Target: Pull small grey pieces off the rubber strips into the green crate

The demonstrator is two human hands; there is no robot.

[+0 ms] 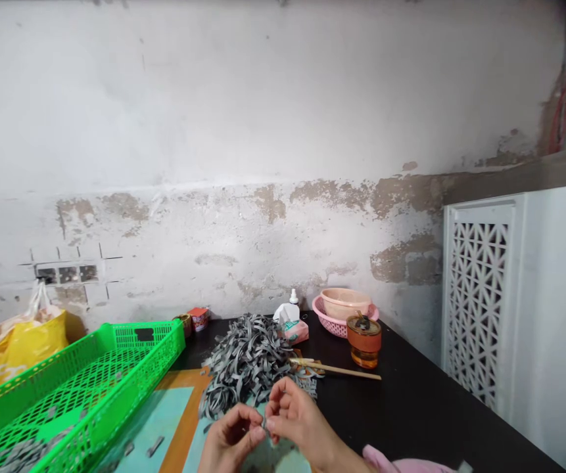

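Observation:
My left hand [233, 439] and my right hand [298, 419] meet low in the middle of the head view. The thumb and fingers of each are pinched together. Between the fingertips a small grey piece [263, 422] shows, mostly covered, so its exact kind is unclear. Just beyond my hands lies a large tangled heap of grey strips [250, 358]. A few short grey pieces [155, 447] lie on the light green mat [174, 414] to the left. More of these flat grey pieces [23, 453] are gathered in the near end of a green plastic crate [110, 394].
On the black table [411, 407] a wooden stick [346, 372] points right from the heap. Behind it stand an amber lidded jar [364, 341], pink basins [344, 302], a tissue pack [295, 330] and a white bottle [293, 297]. Pink cloth [411, 465] is at the front edge; a yellow bag [29, 341] hangs left.

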